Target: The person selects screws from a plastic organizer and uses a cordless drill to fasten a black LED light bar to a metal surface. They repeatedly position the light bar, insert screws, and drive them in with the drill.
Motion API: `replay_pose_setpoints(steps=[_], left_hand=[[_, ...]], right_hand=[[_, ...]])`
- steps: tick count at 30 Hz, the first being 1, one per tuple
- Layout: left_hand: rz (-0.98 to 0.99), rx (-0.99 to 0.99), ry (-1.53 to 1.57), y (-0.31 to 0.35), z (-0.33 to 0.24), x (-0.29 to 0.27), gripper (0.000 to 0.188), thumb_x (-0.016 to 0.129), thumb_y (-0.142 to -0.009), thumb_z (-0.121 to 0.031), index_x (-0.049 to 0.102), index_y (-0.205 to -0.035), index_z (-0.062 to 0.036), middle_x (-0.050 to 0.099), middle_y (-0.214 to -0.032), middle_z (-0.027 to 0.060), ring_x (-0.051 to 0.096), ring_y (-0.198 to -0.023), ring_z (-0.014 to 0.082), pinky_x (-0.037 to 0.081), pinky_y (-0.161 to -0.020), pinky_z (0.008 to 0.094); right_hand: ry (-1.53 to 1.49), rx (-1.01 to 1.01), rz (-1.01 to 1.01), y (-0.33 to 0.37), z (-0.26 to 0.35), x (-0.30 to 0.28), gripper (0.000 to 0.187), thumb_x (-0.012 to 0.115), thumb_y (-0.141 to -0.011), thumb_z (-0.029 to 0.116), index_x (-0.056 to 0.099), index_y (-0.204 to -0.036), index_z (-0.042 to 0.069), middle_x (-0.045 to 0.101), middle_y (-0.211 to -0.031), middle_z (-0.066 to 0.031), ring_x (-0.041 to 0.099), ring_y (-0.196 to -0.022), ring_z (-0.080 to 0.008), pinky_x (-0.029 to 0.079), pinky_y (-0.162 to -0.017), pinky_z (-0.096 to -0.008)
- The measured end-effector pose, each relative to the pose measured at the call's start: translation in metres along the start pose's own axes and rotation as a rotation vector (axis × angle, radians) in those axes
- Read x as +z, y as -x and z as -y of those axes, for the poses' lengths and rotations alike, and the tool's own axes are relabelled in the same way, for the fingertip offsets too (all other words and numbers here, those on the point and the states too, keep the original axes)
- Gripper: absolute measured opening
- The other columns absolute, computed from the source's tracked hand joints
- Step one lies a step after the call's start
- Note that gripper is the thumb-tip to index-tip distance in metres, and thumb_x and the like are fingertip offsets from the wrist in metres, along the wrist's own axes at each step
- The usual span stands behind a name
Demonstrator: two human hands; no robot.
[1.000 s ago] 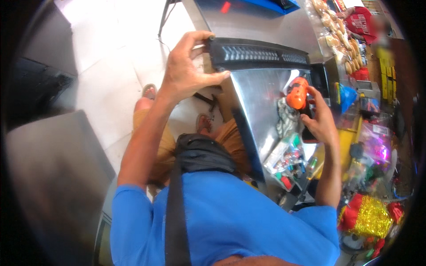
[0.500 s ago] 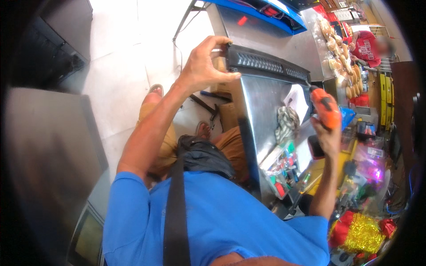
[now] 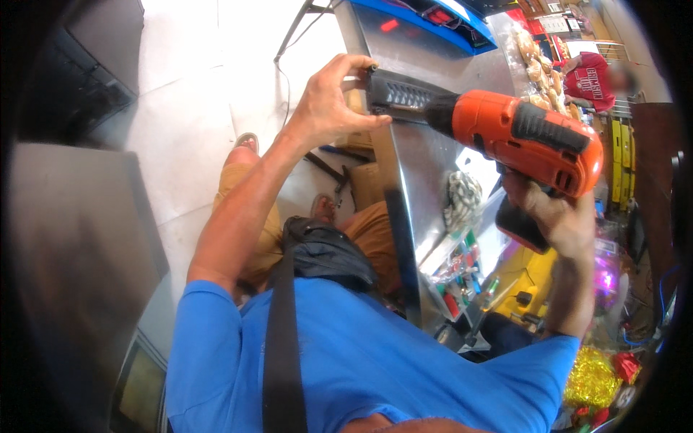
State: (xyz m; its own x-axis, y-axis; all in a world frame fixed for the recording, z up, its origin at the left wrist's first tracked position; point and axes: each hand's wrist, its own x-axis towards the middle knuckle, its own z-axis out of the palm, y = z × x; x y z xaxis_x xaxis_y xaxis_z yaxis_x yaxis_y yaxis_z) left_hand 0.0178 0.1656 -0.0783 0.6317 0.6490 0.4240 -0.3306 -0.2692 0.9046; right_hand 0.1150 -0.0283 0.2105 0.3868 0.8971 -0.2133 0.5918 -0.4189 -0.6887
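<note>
1. Closest to my camera I see the blue shirt [image 3: 375,368] filling the lower frame, with a dark strap [image 3: 283,346] running up across it to a black pouch [image 3: 328,252] at the waist.
2. Just beyond, tan shorts [image 3: 249,195] and a sandalled foot [image 3: 247,141] show on the pale tiled floor [image 3: 195,94]; a dark grey cabinet [image 3: 65,238] blocks the whole left side.
3. My right hand [image 3: 556,216] is closed tight around the grip of an orange and black cordless drill [image 3: 527,137], which lies nearly level, nose pointing left.
4. The drill's nose meets a black ribbed bar [image 3: 404,94] that sits along the upper edge of a shiny metal panel [image 3: 426,187]. The drill body hides part of the panel behind it.
5. My left hand [image 3: 328,108] curls around the left end of that bar, thumb below, fingers over the top, pinching it firmly.
6. A coil of whitish cord [image 3: 462,198] rests against the metal panel, below the drill.
7. Lower right, a cluttered heap of small coloured tools [image 3: 462,278] lies by a yellow case [image 3: 520,281]; I cannot tell what the case contains. Gold foil wrapping [image 3: 592,375] sits at the edge.
8. Farthest off, a blue-rimmed unit [image 3: 433,25] and stacked pale packets [image 3: 534,72] stand beside a person in a red shirt [image 3: 588,79].
</note>
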Motion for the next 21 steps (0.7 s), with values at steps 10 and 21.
replay_pose_setpoints(steps=[10, 21], left_hand=[[-0.007, 0.024, -0.012, 0.0001, 0.0007, 0.0008, 0.083, 0.098, -0.068, -0.027, 0.056, -0.133, 0.0014, 0.059, -0.127, 0.0147, 0.063, -0.124, 0.0298, 0.055, -0.109, 0.0459], [-0.011, 0.011, -0.001, -0.0004, 0.0010, -0.0005, 0.085, 0.099, -0.067, -0.028, 0.055, -0.134, 0.0007, 0.059, -0.128, 0.0146, 0.063, -0.124, 0.0298, 0.054, -0.110, 0.0461]], right_hand=[[-0.003, 0.000, -0.008, -0.0038, -0.0022, 0.0081, 0.047, 0.079, -0.087, 0.000, 0.062, -0.130, 0.000, 0.072, -0.115, -0.0087, 0.068, -0.103, -0.0173, 0.054, -0.094, -0.0348], [0.092, 0.104, 0.031, -0.0073, 0.0016, 0.0057, 0.044, 0.080, -0.086, 0.000, 0.063, -0.127, 0.000, 0.072, -0.109, -0.0054, 0.067, -0.101, -0.0144, 0.053, -0.093, -0.0313]])
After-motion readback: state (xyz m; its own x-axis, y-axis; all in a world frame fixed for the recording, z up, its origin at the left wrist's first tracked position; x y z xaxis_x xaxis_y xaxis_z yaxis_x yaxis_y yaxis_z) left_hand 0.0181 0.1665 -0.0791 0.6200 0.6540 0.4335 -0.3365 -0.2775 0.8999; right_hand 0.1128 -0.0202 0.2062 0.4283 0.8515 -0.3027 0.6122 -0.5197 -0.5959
